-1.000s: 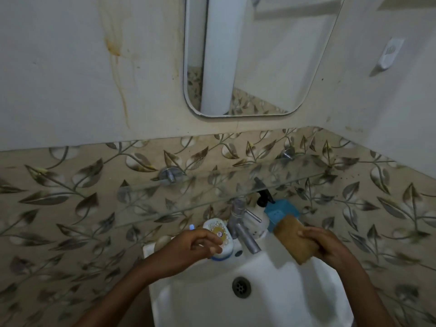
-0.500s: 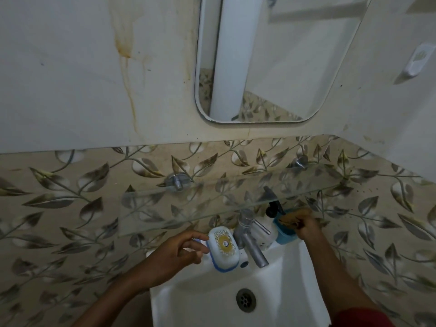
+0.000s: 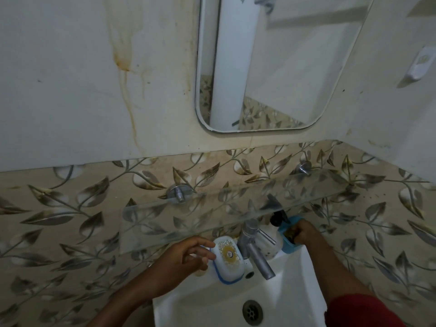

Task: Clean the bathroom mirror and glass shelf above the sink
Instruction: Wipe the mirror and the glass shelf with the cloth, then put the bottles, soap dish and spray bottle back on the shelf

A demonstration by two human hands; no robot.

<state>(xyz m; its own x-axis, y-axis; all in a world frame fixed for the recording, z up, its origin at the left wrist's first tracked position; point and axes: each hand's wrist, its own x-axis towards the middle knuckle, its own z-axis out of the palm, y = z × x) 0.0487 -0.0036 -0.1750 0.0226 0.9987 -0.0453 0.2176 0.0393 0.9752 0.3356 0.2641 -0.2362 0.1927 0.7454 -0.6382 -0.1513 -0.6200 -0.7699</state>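
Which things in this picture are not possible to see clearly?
- Sponge, head view: mostly hidden by the right hand and the blue holder.
- Pump bottle: partly behind the glass shelf and the tap.
- Mirror: top cut off by the frame edge.
- Soap case label: too small to read.

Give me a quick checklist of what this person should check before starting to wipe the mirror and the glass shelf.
1. Glass shelf free of items on top: ok, nothing stands on it.
2. Mirror within view and unblocked: ok.
3. Sponge in the right hand: cannot tell, the hand is at the blue holder and something brown shows there, but the grip is hidden.
4. Left hand free: not ok, its fingertips are at the soap case on the sink rim.
5. Tap off: ok, no water visible.
6. Sponge wet or soapy: cannot tell.
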